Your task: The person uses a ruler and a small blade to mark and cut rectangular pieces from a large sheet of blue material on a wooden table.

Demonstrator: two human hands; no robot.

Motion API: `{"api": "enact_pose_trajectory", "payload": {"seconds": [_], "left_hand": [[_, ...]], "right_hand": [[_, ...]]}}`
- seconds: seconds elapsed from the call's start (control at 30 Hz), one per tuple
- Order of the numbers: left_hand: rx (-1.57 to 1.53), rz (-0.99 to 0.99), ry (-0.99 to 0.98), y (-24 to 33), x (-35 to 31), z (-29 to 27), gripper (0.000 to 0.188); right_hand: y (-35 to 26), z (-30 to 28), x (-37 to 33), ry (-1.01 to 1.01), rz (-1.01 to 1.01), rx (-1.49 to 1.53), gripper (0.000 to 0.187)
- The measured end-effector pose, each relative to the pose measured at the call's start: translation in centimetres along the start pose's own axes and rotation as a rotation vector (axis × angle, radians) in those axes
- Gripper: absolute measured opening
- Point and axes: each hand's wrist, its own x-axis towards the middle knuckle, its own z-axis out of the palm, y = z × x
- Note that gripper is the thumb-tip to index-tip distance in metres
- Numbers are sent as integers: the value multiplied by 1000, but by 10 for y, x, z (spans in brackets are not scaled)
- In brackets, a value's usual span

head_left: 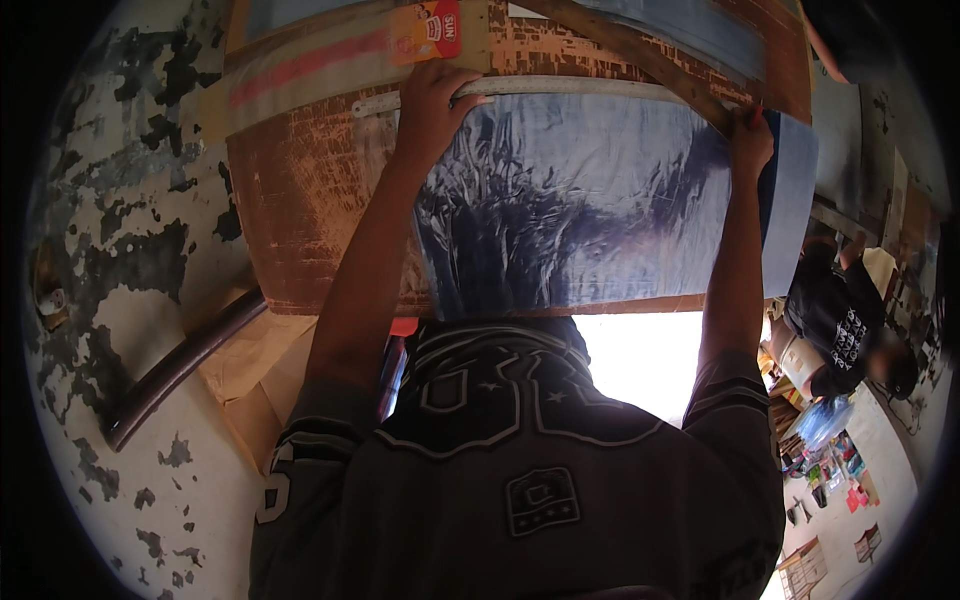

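A glossy, wrinkled blue-and-white sheet [600, 200] lies on a scuffed brown board [310, 190]. Along its far edge runs a long pale ruler [570, 87]. My left hand [432, 110] is closed over the ruler near its left end, thumb pointing right. At the sheet's far right corner, my right hand [751, 142] is closed around a small red object; its kind is too small to tell. A brown wooden strip [650, 60] slants across the far side, its near end meeting the right hand.
An orange packet print [425, 32] shows on the board's far side, beside a red-striped clear sheet. To the left are a peeling wall [130, 240] and a dark brown pipe [185, 365]. Another person in black [838, 320] is at the right, near assorted goods on the floor.
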Motion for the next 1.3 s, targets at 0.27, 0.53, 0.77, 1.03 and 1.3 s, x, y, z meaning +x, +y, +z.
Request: {"api": "enact_pose_trajectory", "payload": {"seconds": [0.27,0.53,0.77,1.03,1.3], "left_hand": [[-79,6,-8,-10,0,-1,33],[-60,-74,29,0,-2,20,23],[-65,-79,29,5,3,24,21],[-82,-131,-9,8,4,27,20],[-77,-129,-40,7,2,28,20]], "right_hand": [[-4,-1,-3,-12,-6,-3,43],[-8,3,-3,0,51,-71,46],[-6,-2,-7,24,27,-16,44],[-9,-3,-8,39,7,24,43],[-8,-3,-5,17,51,-84,45]]}}
